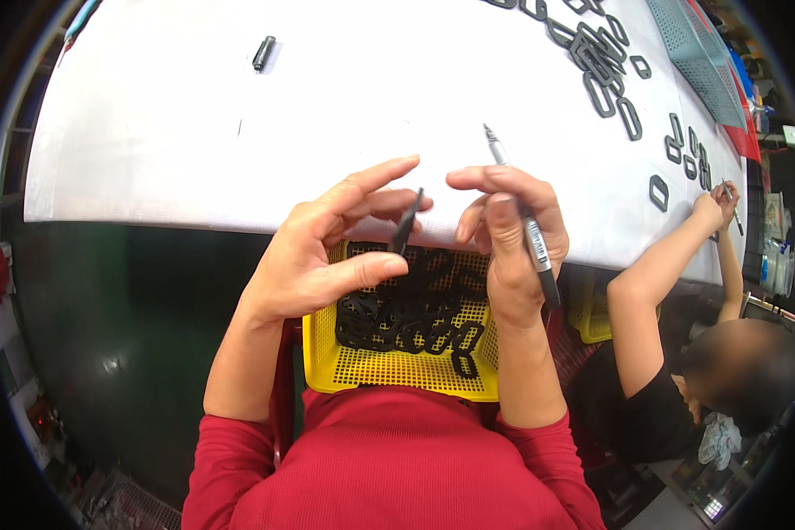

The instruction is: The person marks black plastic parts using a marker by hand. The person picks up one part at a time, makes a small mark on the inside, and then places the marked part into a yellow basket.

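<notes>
My left hand (314, 247) is above the yellow basket, with thumb and fingers curved around a thin black piece (406, 223). That piece is seen edge-on and spans from the thumb tip to a fingertip; it resembles the black oval frames below. In my right hand (517, 234) a grey marker pen (537, 245) with a black end lies slantwise, its dark tip pointing up and away over the table. The index finger and thumb of this hand are apart from the black piece. Many black frames (406, 331) fill the yellow mesh basket (336, 375) at my lap.
A black pen cap (263, 53) lies on the white table (150, 150). Loose black frames (601, 57) are spread at the far right, near a blue-grey basket (698, 62). On the right a co-worker (645, 353) leans on the table with a pen in hand.
</notes>
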The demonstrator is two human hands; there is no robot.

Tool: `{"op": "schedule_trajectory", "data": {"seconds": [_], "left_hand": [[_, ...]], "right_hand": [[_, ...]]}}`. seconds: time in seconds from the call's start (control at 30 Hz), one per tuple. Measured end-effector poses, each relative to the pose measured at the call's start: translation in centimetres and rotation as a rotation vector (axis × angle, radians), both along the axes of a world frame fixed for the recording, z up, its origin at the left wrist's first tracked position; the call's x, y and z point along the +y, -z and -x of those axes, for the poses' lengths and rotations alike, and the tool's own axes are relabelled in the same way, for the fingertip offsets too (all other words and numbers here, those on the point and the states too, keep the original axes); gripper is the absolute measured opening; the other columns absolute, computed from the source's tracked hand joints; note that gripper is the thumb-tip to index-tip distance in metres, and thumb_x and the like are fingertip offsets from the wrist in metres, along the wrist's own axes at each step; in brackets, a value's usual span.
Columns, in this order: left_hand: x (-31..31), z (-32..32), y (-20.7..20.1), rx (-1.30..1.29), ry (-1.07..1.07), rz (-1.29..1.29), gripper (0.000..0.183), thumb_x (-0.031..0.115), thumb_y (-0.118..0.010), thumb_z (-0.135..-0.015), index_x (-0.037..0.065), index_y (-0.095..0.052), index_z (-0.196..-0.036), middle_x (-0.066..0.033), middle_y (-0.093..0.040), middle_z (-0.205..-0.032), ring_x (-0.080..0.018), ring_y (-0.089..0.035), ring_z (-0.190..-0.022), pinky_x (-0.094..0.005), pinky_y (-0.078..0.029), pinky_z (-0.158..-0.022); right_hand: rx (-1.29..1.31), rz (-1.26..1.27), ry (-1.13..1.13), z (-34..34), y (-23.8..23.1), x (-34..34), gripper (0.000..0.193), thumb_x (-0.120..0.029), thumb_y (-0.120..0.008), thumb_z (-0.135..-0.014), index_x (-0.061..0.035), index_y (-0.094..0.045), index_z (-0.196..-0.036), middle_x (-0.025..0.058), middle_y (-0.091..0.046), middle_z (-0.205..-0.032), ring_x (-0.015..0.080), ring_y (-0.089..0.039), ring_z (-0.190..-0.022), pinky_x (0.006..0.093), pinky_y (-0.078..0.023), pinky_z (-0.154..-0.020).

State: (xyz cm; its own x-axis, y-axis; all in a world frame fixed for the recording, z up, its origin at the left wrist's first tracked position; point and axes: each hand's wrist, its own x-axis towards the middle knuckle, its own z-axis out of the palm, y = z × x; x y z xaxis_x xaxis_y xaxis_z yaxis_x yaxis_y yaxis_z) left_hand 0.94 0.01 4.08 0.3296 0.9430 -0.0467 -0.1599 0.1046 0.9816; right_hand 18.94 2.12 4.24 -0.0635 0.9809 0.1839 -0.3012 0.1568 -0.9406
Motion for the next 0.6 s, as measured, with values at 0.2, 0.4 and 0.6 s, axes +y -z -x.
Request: {"op": "schedule_trajectory", "data": {"seconds": [0.2, 0.4, 0.6], "left_hand": [[0.4, 0.1, -1.3, -0.289, 0.171, 0.251, 0.076, 0.024, -0.066, -0.080, -0.007, -0.025, -0.135, -0.0178, -0.061, -0.103, -0.0218, -0.059, -0.098, -0.0307, -0.044, -0.087], [0.3, -1.1, -0.2, -0.128, -0.199, -0.117, 0.068, 0.007, -0.064, -0.078, -0.003, -0.028, -0.135, -0.0185, -0.051, -0.122, -0.0253, -0.048, -0.117, -0.0352, -0.038, -0.098], [0.3, -1.5, 1.2, 0.193, -0.277, -0.708, 0.068, -0.003, -0.073, -0.065, 0.000, -0.043, -0.126, -0.0165, -0.053, -0.121, -0.0275, -0.050, -0.115, -0.0366, -0.039, -0.099]], "right_hand": [[-0.137, -0.125, -0.267, -0.4, -0.9, 0.9, 0.018, 0.008, -0.064, -0.074, 0.0003, -0.060, -0.090, 0.0073, -0.063, -0.082, 0.0095, -0.060, -0.065, 0.0217, -0.049, -0.056], [0.251, 0.384, -0.080, -0.2, -1.0, 0.8, 0.020, -0.005, -0.065, -0.081, -0.0044, -0.053, -0.098, 0.0107, -0.063, -0.078, 0.0050, -0.045, -0.053, 0.0160, -0.035, -0.046], [0.315, 0.529, -0.176, 1.6, -0.6, -0.1, 0.021, -0.009, -0.062, -0.084, -0.0025, -0.055, -0.102, 0.0104, -0.063, -0.079, 0.0067, -0.049, -0.055, 0.0168, -0.038, -0.047]]}}
